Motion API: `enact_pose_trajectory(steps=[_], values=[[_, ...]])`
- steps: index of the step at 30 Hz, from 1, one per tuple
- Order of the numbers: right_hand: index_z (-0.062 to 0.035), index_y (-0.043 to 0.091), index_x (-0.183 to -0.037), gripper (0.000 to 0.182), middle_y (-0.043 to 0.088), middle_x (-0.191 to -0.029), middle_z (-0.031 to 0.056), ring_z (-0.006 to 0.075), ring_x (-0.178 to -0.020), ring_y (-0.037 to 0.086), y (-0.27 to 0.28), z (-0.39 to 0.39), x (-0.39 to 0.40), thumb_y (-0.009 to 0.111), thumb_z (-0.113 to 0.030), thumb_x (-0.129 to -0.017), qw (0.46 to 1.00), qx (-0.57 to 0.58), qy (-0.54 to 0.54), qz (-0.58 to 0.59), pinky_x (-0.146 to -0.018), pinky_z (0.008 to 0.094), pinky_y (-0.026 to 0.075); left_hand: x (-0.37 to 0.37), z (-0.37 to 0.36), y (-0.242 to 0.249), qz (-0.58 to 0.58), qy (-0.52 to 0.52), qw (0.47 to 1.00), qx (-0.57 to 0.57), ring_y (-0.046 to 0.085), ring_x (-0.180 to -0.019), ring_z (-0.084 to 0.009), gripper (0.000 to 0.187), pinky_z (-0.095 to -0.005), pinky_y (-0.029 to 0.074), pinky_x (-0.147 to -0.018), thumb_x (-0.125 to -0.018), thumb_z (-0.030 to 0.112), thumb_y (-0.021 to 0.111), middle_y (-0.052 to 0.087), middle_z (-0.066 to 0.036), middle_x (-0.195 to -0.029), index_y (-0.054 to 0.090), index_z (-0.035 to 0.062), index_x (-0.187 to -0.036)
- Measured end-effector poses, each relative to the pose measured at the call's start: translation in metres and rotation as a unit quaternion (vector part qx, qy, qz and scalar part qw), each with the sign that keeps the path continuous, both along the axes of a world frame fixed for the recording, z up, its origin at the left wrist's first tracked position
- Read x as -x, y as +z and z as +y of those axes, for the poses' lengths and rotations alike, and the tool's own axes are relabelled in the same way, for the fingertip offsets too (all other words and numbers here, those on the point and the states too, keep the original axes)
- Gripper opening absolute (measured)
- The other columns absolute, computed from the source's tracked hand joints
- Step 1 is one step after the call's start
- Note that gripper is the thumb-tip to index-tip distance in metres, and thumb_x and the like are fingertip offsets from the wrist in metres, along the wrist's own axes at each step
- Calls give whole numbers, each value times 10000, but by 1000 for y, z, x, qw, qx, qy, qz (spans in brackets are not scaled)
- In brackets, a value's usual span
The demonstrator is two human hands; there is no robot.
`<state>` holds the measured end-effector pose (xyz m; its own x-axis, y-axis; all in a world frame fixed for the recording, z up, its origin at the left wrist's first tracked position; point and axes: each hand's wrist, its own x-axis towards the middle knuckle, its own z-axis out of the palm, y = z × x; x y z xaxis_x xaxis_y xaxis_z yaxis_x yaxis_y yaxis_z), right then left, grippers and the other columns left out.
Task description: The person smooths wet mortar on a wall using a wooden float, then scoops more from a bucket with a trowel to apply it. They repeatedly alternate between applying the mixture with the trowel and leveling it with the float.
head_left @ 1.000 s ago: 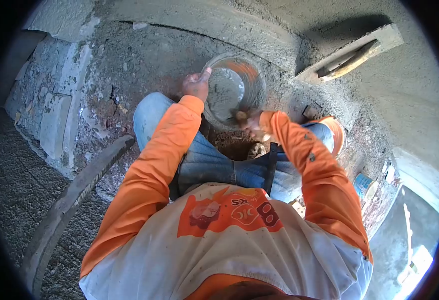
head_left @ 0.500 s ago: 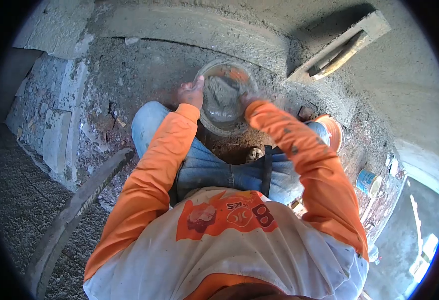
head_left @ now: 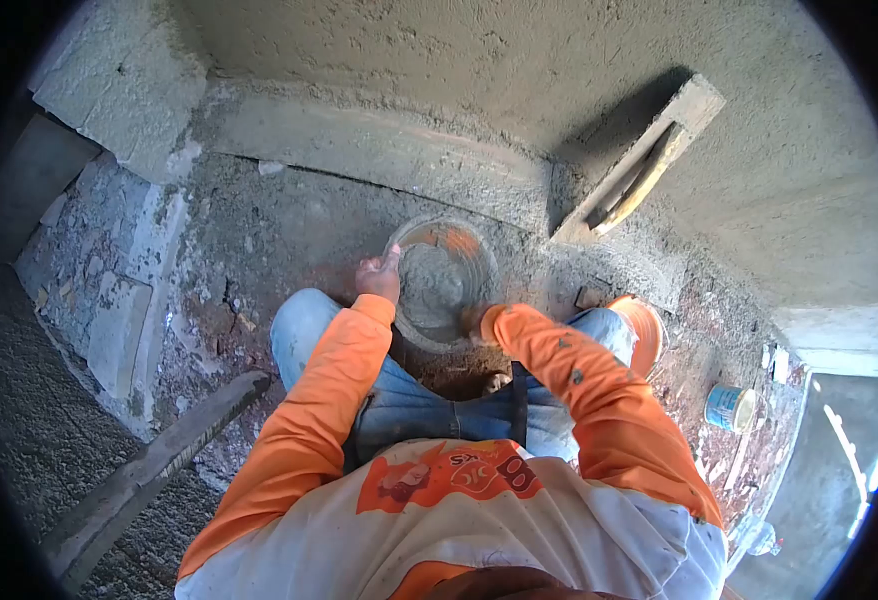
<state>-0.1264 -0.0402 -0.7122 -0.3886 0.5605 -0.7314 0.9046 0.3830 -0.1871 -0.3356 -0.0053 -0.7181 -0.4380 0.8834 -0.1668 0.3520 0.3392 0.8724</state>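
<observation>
A round bucket (head_left: pixel 489 262) stands between my knees, with wet grey mortar (head_left: pixel 437 285) inside and orange showing on its inner wall. My left hand (head_left: pixel 379 275) is closed on the bucket's left rim, thumb over the edge. At the near right side of the bucket, my right hand (head_left: pixel 474 322) is curled just over the rim. Its fingers point into the bucket and are mostly hidden, so what they hold cannot be made out.
A long float with a curved handle (head_left: pixel 644 180) leans against the plastered wall at the right. An orange container (head_left: pixel 641 335) sits beside my knee, and a small blue-labelled tub (head_left: pixel 730 408) lies farther right. A long wooden strip (head_left: pixel 159 455) lies at the left.
The view has tilted up, so the bucket and hands appear lower. My right hand has shifted to the near right part of the bucket. The mortar's surface looks flatter. My left hand keeps its hold.
</observation>
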Motion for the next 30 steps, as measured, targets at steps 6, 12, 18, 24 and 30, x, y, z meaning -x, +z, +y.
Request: enact_pose_trajectory(steps=[6, 12, 18, 24, 30], values=[[-67, 613, -911, 224, 631, -770, 114, 278, -708, 602, -1, 16, -46, 583, -227, -757, 918, 266, -283, 85, -620, 384, 484, 5, 4, -14, -17, -5, 999, 28, 448, -649, -320, 519, -424, 370, -722, -766, 415, 648, 517, -189, -653, 493, -41, -575], [-81, 584, -1027, 330, 620, -867, 160, 310, -875, 608, -52, 2, -17, 596, -125, -701, 996, 17, -90, -3, -694, 421, 498, 6, 5, -7, -21, 9, 1000, -6, 468, -738, -342, 553, -422, 381, -746, -770, 450, 625, 507, -193, -665, 485, -38, -552], [-90, 563, -1078, 287, 591, -777, 142, 306, -727, 590, 98, 15, -16, 536, -220, -824, 901, 272, -329, 77, -651, 412, 486, 4, 1, -11, -26, 5, 1000, -7, 323, -531, -194, 545, -384, 313, -554, -763, 381, 674, 396, -89, -524, 410, -18, -502], [-46, 577, -1007, 290, 627, -784, 103, 298, -700, 598, -60, 3, -29, 620, -228, -785, 995, 6, -93, 26, -582, 426, 481, 8, 6, -41, -20, 15, 1000, -12, 421, -581, -326, 596, -443, 346, -604, -753, 455, 638, 444, -193, -540, 429, -37, -490], [9, 610, -925, 296, 625, -754, 120, 220, -726, 628, 33, 16, -31, 643, -242, -772, 888, 280, -355, 81, -592, 401, 501, 6, 3, -5, -15, 13, 999, 45, 450, -591, -310, 589, -430, 367, -620, -747, 480, 630, 481, -189, -573, 472, -37, -516]])
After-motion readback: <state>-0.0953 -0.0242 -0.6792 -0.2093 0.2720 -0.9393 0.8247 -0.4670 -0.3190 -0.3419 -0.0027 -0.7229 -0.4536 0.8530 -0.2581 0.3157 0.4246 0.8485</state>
